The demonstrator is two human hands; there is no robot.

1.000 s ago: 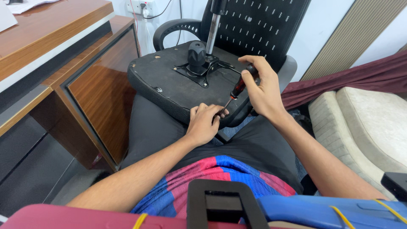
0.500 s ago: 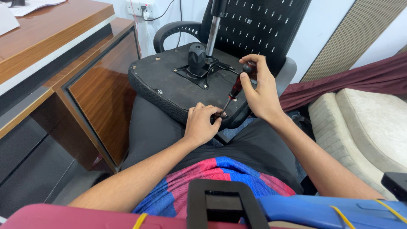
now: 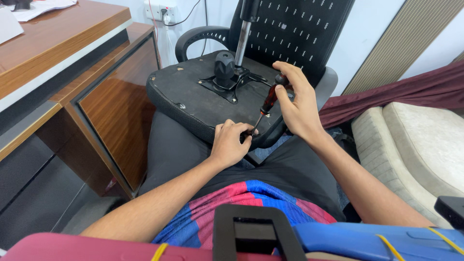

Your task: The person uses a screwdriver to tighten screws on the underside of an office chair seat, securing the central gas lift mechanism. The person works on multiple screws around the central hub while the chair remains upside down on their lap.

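Screwdriver: dark red translucent handle, thin steel shank, tilted, tip down at the near edge of the seat underside. Right hand is wrapped round the handle from the top, clenched grip, thumb along the side; looks like the angle keeps the shank lined up w/ a fastener near the rim. Left hand is curled at the tip, fingers pinching or steadying the shank where it meets the seat; can't tell if it's truly closed on it or just bracing. Fastener itself is hidden under the fingers.

Chair is flipped, seat bottom up, resting across the person's lap so the underside faces up w/in reach. Seat pan: matte black, hard plastic or board, scuffed, w/ a padded fabric rim. Centre has a black metal mounting plate w/ a knobbed cylinder housing, chrome gas-lift column sticking up from it. Mesh backrest, black w/ small slots, stands behind; curved black armrest at its left.

Left: wood-veneer table, glossy brown, grey edge band. Right: beige cushion, soft ribbed fabric, maroon cloth behind it.
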